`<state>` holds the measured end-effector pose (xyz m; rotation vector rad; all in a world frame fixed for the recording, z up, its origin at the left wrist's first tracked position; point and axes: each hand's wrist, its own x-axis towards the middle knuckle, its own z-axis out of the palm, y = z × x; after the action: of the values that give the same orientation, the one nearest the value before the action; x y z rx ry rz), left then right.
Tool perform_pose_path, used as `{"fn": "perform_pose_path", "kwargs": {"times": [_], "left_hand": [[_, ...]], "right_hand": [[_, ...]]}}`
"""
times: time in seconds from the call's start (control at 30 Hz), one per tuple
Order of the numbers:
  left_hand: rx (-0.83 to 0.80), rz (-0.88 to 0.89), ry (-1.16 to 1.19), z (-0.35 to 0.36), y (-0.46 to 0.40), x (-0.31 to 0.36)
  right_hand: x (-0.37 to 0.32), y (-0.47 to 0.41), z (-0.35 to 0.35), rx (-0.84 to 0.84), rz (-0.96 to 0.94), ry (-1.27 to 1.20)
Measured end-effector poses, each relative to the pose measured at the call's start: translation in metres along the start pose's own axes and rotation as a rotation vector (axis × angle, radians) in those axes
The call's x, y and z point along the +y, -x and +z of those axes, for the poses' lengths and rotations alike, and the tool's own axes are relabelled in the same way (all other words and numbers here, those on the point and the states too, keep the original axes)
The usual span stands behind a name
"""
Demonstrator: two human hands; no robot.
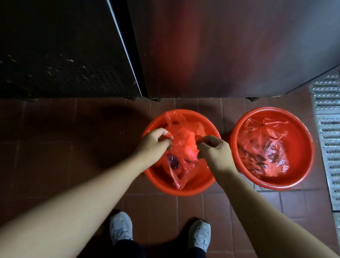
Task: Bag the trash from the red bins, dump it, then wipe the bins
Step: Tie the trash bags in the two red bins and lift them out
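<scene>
Red bins on the tiled floor — both hands in the nearer one.

Grey shoes (120,227) stand nearest; beyond them the left hand (152,142) and right hand (215,150) each pinch a bunched edge of the red bag (184,143) inside the left bin (178,191). Just beside it, the right bin (304,145) holds a knotted red bag (265,149) — then the steel cabinet (239,41), with a metal floor grate (339,154) at right.

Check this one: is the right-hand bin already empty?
No, the right bin still holds a knotted red bag of trash, untouched, while both hands work at the left bin.
</scene>
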<state>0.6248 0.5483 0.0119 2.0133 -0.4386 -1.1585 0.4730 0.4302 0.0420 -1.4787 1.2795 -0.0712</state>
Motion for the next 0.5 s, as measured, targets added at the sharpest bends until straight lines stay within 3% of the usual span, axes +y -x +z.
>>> {"fn": "perform_pose_path", "kwargs": {"times": [0.2,0.5], "left_hand": [[-0.144,-0.116,0.289,-0.013,0.023,0.029],[-0.287,-0.164,0.468,-0.017,0.050,0.037]], "right_hand": [[-0.033,0.020,-0.017,-0.181,0.051,-0.300],[-0.054,0.027,-0.021,-0.387,-0.204,0.347]]}}
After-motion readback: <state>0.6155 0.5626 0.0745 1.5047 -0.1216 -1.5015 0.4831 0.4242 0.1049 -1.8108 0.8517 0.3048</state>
